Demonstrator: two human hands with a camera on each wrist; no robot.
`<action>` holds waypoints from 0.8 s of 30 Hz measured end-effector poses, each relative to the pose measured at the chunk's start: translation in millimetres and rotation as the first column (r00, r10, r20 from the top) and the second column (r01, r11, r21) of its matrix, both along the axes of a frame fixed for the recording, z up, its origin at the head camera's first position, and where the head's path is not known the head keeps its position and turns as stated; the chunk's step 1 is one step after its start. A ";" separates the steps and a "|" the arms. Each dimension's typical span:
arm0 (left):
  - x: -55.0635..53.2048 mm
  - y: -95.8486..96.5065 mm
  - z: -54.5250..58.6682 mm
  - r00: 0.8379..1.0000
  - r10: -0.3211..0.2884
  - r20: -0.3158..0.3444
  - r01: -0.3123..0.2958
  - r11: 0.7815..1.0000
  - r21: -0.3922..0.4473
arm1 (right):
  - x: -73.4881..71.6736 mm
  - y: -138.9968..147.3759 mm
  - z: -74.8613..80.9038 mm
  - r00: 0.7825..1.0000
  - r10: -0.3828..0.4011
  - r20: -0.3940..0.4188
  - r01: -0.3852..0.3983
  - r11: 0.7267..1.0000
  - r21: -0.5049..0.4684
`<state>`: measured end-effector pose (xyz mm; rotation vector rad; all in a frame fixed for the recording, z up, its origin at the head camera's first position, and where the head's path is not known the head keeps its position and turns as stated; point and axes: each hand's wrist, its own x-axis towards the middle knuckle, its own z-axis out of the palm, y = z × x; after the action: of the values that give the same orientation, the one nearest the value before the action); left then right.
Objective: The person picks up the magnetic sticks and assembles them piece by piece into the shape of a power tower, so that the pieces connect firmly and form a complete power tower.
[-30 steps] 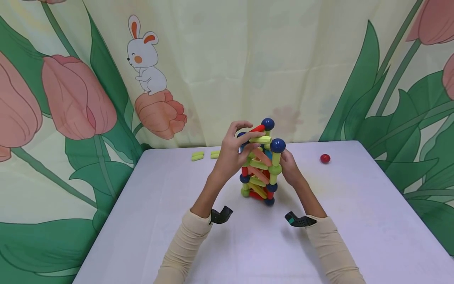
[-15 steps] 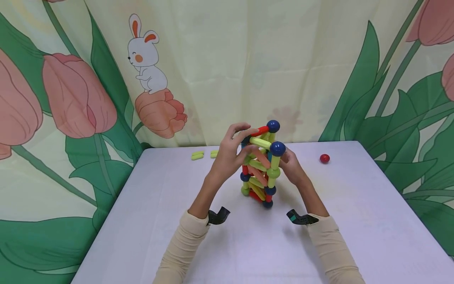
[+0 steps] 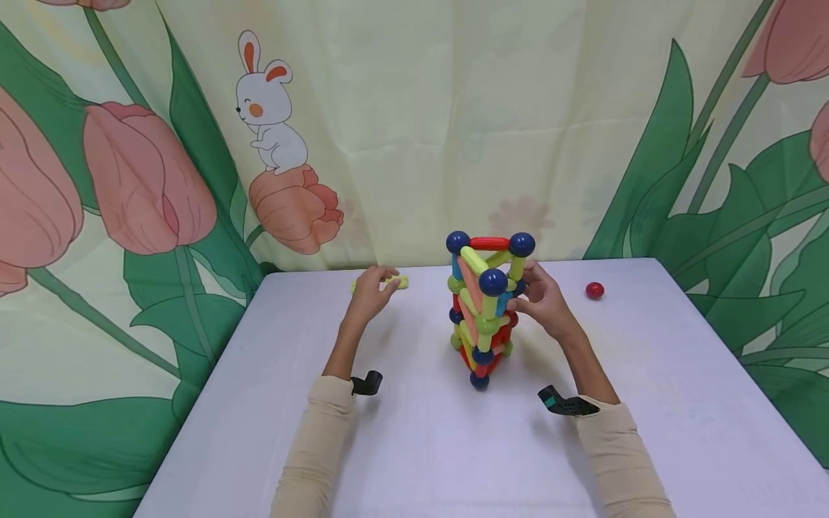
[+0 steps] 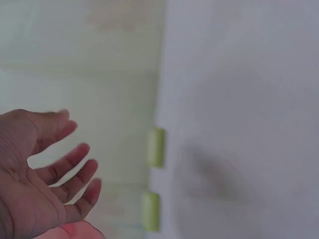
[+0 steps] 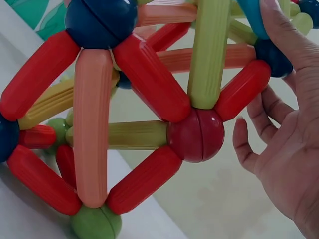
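A tall tower of magnetic rods and balls (image 3: 487,325) stands upright on the table, with three navy balls around its top. My right hand (image 3: 547,302) pinches it from the right side, thumb on a blue rod (image 5: 253,17). In the right wrist view, red rods and a dark red ball (image 5: 197,135) are in front of that hand (image 5: 286,164). My left hand (image 3: 369,293) holds nothing and hovers at the light green rods (image 3: 403,283) by the back edge, hiding part of them. Its fingers (image 4: 75,164) are loosely bent in the left wrist view, apart from two green rods (image 4: 156,148).
A single red ball (image 3: 594,291) lies at the back right of the white table (image 3: 414,446). Behind the table's back edge hangs a curtain (image 3: 414,129) printed with tulips and a rabbit.
My left hand has left the tower's top and moved left to the green rods. The tower has turned, its red top rod now lying crosswise at the back. My right hand stays on it.
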<state>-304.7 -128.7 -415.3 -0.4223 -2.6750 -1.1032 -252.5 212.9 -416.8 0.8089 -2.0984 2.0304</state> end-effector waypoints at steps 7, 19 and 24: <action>-20.6 -20.1 -43.8 0.989 0.082 0.125 -0.064 0.987 -0.144 | 7.6 -4.5 6.0 0.996 -0.061 -0.067 0.067 0.993 0.093; -36.9 -6.2 -62.1 0.981 0.151 0.121 -0.099 0.930 -0.355 | 27.7 -23.3 9.5 0.964 -0.197 -0.179 0.233 0.949 0.214; -39.4 -1.1 -63.0 0.987 0.158 0.035 -0.133 0.915 -0.380 | 30.1 -28.8 9.3 0.945 -0.231 -0.231 0.277 0.941 0.192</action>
<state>-344.1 -129.8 -478.3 -0.2434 -2.9232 -0.5657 -222.5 184.1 -407.5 0.6967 -2.2034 1.5335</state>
